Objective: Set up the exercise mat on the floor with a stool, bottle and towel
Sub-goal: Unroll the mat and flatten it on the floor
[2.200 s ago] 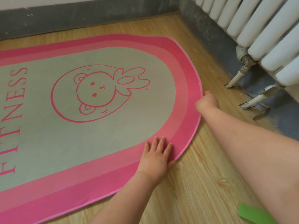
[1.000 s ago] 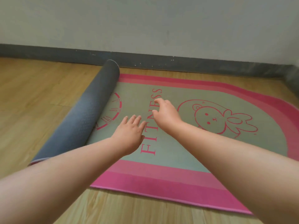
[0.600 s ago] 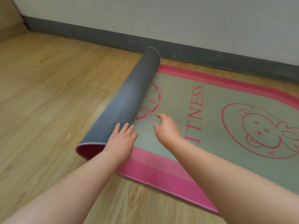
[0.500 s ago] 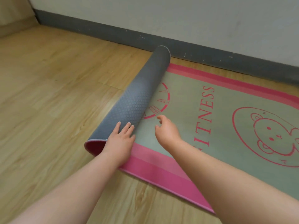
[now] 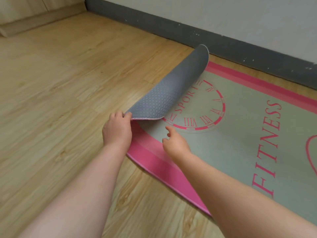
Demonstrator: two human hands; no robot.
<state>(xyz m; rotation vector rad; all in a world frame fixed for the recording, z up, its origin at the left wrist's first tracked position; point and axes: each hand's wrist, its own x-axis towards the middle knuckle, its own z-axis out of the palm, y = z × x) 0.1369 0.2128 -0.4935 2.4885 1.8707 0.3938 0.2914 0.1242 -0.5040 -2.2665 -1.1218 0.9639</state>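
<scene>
Exercise mat [image 5: 240, 138] now lies nearly unrolled; left hand [image 5: 117, 129] pinches its last curled end [image 5: 171, 93], right hand [image 5: 175, 143] hovers loose-fingered, empty.

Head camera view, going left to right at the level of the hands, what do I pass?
Bare wooden floor → left hand, pinching the curled grey mat corner → right hand → FITNESS lettering.
</scene>
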